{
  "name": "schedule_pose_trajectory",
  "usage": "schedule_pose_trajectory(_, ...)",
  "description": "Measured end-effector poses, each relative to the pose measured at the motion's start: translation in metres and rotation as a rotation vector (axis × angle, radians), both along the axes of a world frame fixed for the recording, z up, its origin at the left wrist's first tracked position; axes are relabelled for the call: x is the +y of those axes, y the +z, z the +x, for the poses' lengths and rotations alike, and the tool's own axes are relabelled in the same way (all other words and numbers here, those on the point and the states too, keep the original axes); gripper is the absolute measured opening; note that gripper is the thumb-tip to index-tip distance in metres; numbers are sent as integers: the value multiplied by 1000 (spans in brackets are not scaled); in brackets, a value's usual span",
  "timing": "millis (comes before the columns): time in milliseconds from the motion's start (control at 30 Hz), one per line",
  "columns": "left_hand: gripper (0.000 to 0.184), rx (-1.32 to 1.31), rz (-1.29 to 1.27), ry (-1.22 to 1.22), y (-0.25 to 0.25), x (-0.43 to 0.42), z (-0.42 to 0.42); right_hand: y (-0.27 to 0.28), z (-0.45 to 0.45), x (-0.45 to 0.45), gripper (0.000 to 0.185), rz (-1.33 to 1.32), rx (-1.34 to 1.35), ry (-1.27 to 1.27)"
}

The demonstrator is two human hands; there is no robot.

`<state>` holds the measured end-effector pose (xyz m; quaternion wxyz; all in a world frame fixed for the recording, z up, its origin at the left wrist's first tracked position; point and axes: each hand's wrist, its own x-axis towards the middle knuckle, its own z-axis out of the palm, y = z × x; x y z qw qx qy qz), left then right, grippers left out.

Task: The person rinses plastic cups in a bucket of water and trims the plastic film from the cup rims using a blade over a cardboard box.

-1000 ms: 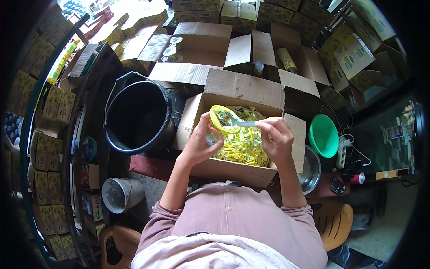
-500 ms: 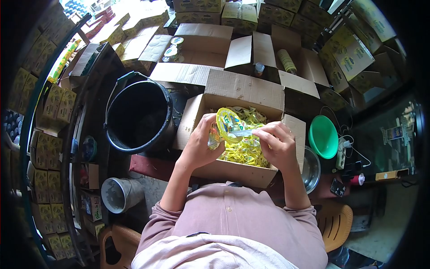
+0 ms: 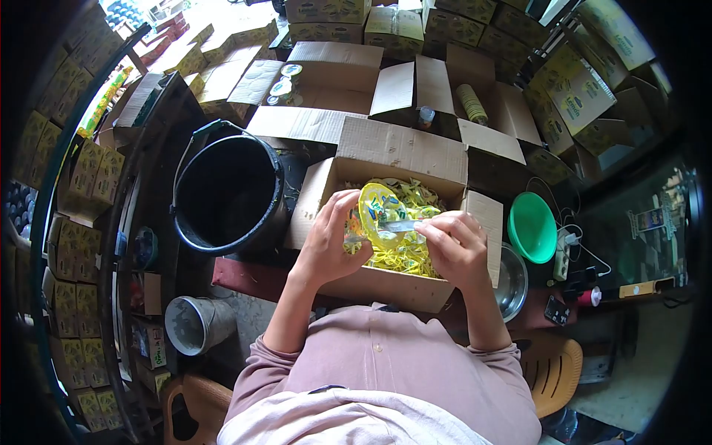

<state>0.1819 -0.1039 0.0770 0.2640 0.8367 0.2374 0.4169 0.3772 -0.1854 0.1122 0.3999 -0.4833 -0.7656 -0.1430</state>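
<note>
In front of me, my left hand (image 3: 326, 241) is closed round a clear plastic cup with a printed yellow-rimmed lid (image 3: 368, 200), tilted so that the lid faces right. My right hand (image 3: 458, 248) pinches a flat, silvery knife blade (image 3: 400, 225), whose tip lies against the lid. Its handle, if there is one, is hidden by the fingers. Both hands are over an open cardboard box (image 3: 393, 291) filled with yellow plastic strips and scraps (image 3: 404, 259).
A black bucket (image 3: 278, 167) stands left of the box. To the right are a green bowl (image 3: 532, 226) and a metal bowl (image 3: 513, 282). Behind, one open carton (image 3: 334, 67) holds several lidded cups (image 3: 282, 87); another (image 3: 515, 111) holds stacked cups (image 3: 472, 104).
The blade and my right hand have moved slightly left and down across the lid. My left hand keeps its hold on the cup, which has turned a little.
</note>
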Motion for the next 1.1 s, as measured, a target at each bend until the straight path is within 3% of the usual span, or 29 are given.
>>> schedule_pose_trajectory(100,63,-36,-6,-18,4,-4,1,1,2,-2,20,57,-123,-10)
schedule_pose_trajectory(200,63,-69,2,-10,8,-6,3,5,0,-5,22,130,-33,77)
schedule_pose_trajectory(300,64,-87,25,22,5,-5,3,11,-5,-13,24,58,87,58)
schedule_pose_trajectory(567,67,30,136,95,1,-3,-1,8,-2,-11,27,-51,-37,49)
schedule_pose_trajectory(833,64,-33,46,1,8,-5,0,10,6,-5,25,21,-119,-9)
schedule_pose_trajectory(1100,65,-41,-120,-25,11,-8,2,6,8,0,37,122,-44,92)
